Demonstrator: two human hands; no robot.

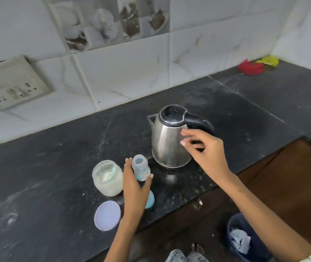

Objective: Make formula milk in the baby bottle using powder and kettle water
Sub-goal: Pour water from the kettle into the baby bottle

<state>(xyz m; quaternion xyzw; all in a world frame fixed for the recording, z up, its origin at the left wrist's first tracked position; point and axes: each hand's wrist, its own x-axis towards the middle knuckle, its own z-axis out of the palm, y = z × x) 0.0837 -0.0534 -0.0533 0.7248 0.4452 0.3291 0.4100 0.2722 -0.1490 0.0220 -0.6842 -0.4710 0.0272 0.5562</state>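
Head view. Left hand [134,188], 6 o'clock: fingers curled round baby bottle [141,167], steadying it upright on counter [56,167], likely for filling. Right hand [205,148], 3 o'clock: fingers spread, holding nothing, near kettle [169,137] handle. Powder jar [107,177], uncapped, at bottle's 9 o'clock; lid [107,215] below. Blue cap [150,199] half hidden behind hand. Bottle contents unclear.
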